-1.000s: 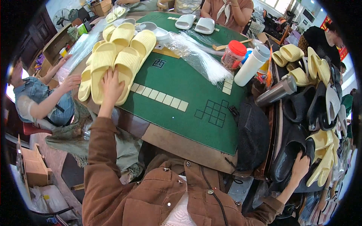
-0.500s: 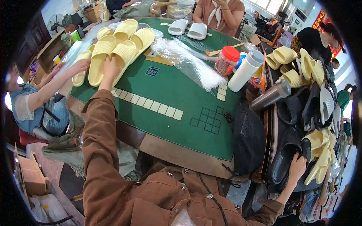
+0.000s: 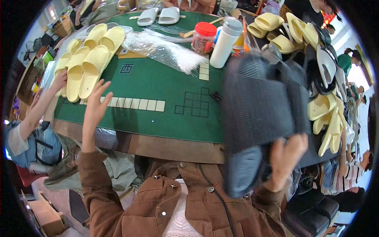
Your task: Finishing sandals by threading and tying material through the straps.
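My right hand [image 3: 287,158] grips a pair of black slide slippers [image 3: 254,108], lifted up in front of the table's right side and smeared a little by motion. My left hand [image 3: 96,104] hovers over the near left part of the green mat [image 3: 154,85], fingers apart and nothing in them. Just beyond it, several pale yellow slippers [image 3: 94,69] lie side by side. A co-worker's hand [image 3: 60,81] touches the leftmost of these. Further back rests a pair of white slippers [image 3: 158,16].
Right of the mat rises a pile of yellow slippers [image 3: 321,108], with black and white ones among them. A white bottle [image 3: 226,45] and a red-lidded jar [image 3: 204,37] stand beside clear plastic bags [image 3: 166,47]. Co-workers sit at the left and far side.
My left hand has let go of the yellow slippers and drawn back toward me. My right hand has raised the black slippers from the right-hand pile. The view has shifted right.
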Tool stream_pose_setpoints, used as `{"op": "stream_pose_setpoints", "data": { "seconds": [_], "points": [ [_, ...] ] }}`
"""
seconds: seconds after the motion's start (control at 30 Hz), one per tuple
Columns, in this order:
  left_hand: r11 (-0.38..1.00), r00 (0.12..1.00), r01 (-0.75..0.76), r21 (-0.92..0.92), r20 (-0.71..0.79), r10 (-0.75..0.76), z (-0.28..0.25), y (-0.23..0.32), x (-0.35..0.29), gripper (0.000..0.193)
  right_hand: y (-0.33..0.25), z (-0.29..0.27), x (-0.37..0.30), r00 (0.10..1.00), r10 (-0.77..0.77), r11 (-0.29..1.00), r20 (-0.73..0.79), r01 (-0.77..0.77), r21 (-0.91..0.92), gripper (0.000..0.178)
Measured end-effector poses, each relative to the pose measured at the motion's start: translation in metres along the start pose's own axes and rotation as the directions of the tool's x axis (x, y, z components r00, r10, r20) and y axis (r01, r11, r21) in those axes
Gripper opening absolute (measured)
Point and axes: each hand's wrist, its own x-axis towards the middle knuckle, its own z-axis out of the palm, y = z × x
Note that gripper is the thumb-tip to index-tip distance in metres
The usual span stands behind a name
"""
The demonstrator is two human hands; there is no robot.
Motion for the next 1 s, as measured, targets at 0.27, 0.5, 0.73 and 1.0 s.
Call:
{"op": "stream_pose_setpoints", "data": {
  "seconds": [0.27,0.5,0.73,1.0],
  "points": [
    [0.887,0.999,0.046,-0.459,0.035,-0.033,0.022,0.109,-0.042,0.038,-0.114,0.127,0.036,0.900,-0.069,0.935,0.430,-0.092,0.343,0.042],
    [0.915,0.993,-0.027,-0.402,0.095,0.071,0.064,0.130,-0.057,0.053,-0.093,0.174,-0.010,0.858,-0.263,0.830,0.441,-0.031,0.556,0.022],
    [0.955,0.997,-0.043,-0.295,0.043,0.058,0.097,0.145,-0.062,0.066,-0.070,0.107,0.012,0.825,-0.339,0.730,0.452,-0.072,0.680,0.042],
    [0.808,0.994,-0.061,-0.586,0.042,0.106,0.053,0.184,-0.063,0.041,-0.103,0.030,0.037,0.869,-0.438,-0.022,0.230,-0.266,0.964,0.021]
  ]
}}
